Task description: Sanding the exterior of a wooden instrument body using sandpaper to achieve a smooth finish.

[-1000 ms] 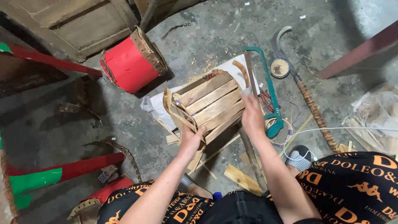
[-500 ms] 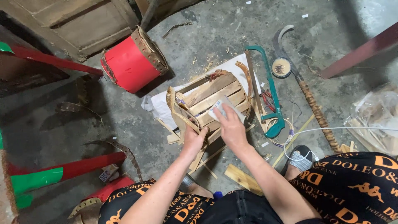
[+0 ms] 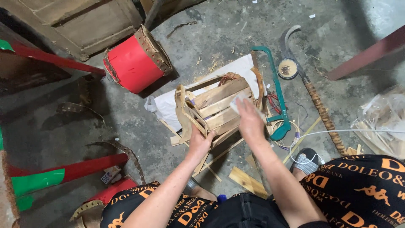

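From the head camera, a slatted wooden frame [image 3: 219, 107], barrel-like and lying on its side, sits on a white sheet [image 3: 168, 105] spread over the concrete floor [image 3: 126, 122], just in front of the person's knees. The left hand [image 3: 199, 141] is clamped on the near lower edge of the frame, fingers curled around a slat at its open end. The right hand [image 3: 249, 118] lies flat on top of the slats, fingers spread and a little blurred; something pale shows under the fingertips, but what it is cannot be told.

Just beside the frame on the right lies a green hacksaw [image 3: 276, 97], and beyond it a curved sickle [image 3: 301, 80] with a wrapped handle. A small round tin [image 3: 288, 68] rests between the saw and the sickle blade. To the upper left, well apart from the hands, a red drum [image 3: 135, 61] lies tilted on the floor. Loose wood strips [image 3: 248, 181] are scattered near the person's lap.
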